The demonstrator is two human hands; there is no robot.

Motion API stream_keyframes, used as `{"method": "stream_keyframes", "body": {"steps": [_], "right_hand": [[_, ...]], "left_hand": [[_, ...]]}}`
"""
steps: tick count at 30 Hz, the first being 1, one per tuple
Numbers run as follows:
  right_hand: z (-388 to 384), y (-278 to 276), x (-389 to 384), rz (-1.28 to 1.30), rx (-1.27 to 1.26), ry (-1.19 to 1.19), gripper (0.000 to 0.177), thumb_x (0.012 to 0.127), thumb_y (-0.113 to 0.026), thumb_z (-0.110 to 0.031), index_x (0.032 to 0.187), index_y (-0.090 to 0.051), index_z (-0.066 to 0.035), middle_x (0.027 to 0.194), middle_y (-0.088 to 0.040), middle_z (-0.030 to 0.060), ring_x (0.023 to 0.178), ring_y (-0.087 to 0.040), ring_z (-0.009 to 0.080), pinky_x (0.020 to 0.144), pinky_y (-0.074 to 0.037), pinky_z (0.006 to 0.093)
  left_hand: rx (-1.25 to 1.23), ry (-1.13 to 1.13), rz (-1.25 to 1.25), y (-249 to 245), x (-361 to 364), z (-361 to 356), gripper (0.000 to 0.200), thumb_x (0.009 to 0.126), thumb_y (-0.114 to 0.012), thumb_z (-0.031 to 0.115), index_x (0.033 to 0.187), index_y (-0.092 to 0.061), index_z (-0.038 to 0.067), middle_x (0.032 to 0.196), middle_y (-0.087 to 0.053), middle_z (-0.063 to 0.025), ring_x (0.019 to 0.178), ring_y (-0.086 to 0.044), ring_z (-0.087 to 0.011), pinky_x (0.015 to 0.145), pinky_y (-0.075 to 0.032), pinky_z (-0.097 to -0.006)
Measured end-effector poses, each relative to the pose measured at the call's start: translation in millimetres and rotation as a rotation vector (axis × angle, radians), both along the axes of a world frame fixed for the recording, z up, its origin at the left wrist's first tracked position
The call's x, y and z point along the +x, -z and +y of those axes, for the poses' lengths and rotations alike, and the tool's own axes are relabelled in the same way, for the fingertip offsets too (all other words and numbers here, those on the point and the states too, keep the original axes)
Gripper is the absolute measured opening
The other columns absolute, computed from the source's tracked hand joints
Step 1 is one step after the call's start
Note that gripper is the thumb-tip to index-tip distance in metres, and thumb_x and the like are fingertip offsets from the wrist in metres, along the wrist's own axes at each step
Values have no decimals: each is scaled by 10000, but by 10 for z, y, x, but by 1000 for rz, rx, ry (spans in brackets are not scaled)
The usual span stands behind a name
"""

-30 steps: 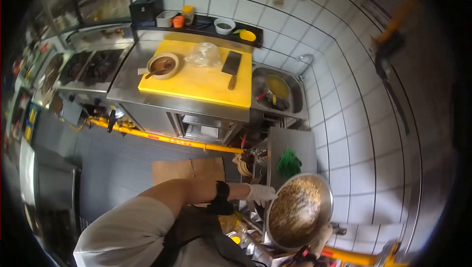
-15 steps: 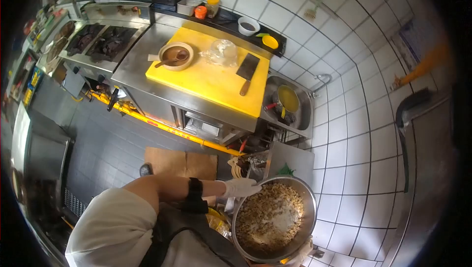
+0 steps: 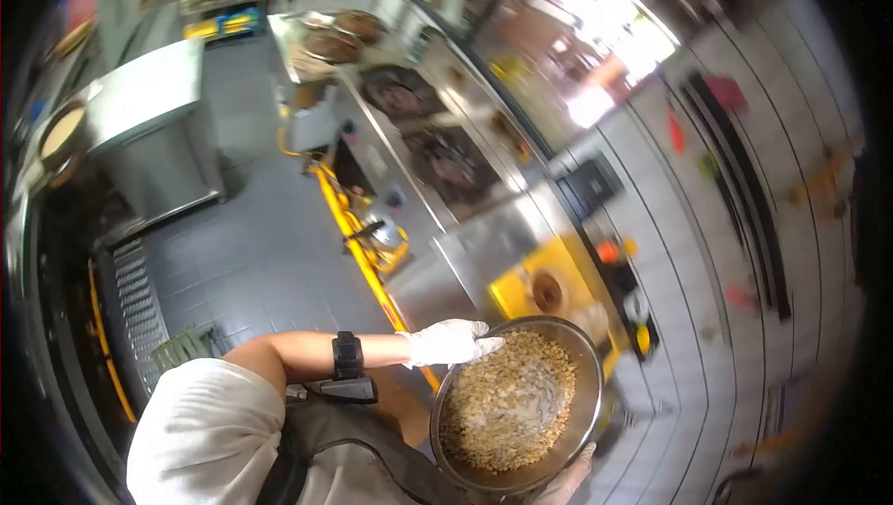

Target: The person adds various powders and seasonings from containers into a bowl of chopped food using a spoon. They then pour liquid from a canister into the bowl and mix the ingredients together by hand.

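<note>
So the view has swung hard since a second ago: the yellow board (image 3: 521,282) that sat dead ahead is now tucked behind the bowl (image 3: 593,370), and the aisle and stoves (image 3: 446,161) fill the frame. The bowl itself hasn't left the hands, it's up at chest level, pale crumbly mix (image 3: 507,403) inside, nothing spilled that I can see. Gloved left hand (image 3: 451,342) is clamped over the far-left rim. Right hand (image 3: 563,479) only peeks out under the near edge, probably propping it, but can't tell how it grips
</note>
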State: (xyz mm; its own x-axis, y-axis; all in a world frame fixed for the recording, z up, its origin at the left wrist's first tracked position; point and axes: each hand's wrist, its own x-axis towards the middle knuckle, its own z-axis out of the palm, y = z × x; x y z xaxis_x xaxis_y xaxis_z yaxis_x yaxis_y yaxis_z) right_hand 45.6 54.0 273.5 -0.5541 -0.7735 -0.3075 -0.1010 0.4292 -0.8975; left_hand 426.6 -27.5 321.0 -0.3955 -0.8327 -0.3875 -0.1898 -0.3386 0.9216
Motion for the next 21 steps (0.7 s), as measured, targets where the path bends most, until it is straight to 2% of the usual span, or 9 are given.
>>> {"method": "stream_keyframes", "body": {"steps": [1,5,6,7,10,11,12,17,21], "right_hand": [[-142,-48,296,-21,-21,-51,507,951,-406,-453,940,-607,13,867,-643,118,770,-588,238,706,-463,318],[-1014,-95,1648,-86,-64,-313,512,953,-402,-458,940,-610,9,866,-644,107,765,-587,223,703,-463,308],[-1017,-780,2327,-68,58,-236,513,953,-402,-460,940,-610,9,865,-644,104,763,-586,219,702,-462,306],[-1464,-997,2950,-64,102,-230,514,953,-401,-461,940,-611,8,865,-644,102,762,-586,215,701,-462,303],[-2166,-568,3654,-190,7,-384,517,955,-399,-465,940,-613,5,863,-644,93,758,-585,204,698,-461,296],[-2383,-619,3987,-37,160,-583,518,963,-381,-488,972,-630,-34,858,-607,11,765,-525,87,690,-426,224],[-2615,-436,4373,-56,149,-619,518,963,-381,-488,972,-630,-34,858,-607,11,765,-525,87,690,-426,224],[-3379,-365,6337,-180,-85,-917,547,921,-484,-490,997,-629,33,945,-636,89,840,-585,166,752,-468,299],[-4162,-254,7850,-360,213,-1163,465,930,-496,-456,944,-645,-16,867,-636,38,778,-579,112,693,-466,275]], "left_hand": [[-118,-132,-99,103,285,67,559,891,-483,554,1165,-559,72,851,-612,-97,762,-568,-153,682,-465,-293],[-202,-429,-285,72,1606,196,552,895,-451,575,977,-567,42,743,-538,-73,706,-523,-175,642,-440,-338],[-69,-335,-287,-668,2393,25,563,890,-470,567,1014,-581,29,798,-580,-88,762,-546,-181,698,-446,-331],[-21,-384,-243,-735,3212,-549,574,886,-479,564,1052,-584,24,848,-602,-98,810,-558,-185,742,-445,-324],[51,-594,-276,-519,3681,-368,649,872,-519,540,1193,-550,-23,1061,-633,-142,992,-584,-216,878,-436,-314],[50,-677,-281,-441,3925,-328,656,868,-525,538,1190,-548,-33,1071,-631,-154,1004,-583,-221,884,-436,-314],[54,-757,-285,-395,4159,-261,664,864,-532,536,1187,-546,-44,1081,-628,-165,1017,-583,-225,890,-436,-313],[155,-1017,-338,-409,5577,-266,586,866,-573,475,1114,-578,-56,994,-642,-151,941,-594,-204,827,-458,-323],[208,-1251,-223,-241,6576,-198,582,859,-603,445,1157,-541,-51,970,-637,-124,901,-589,-178,771,-466,-283]]}}
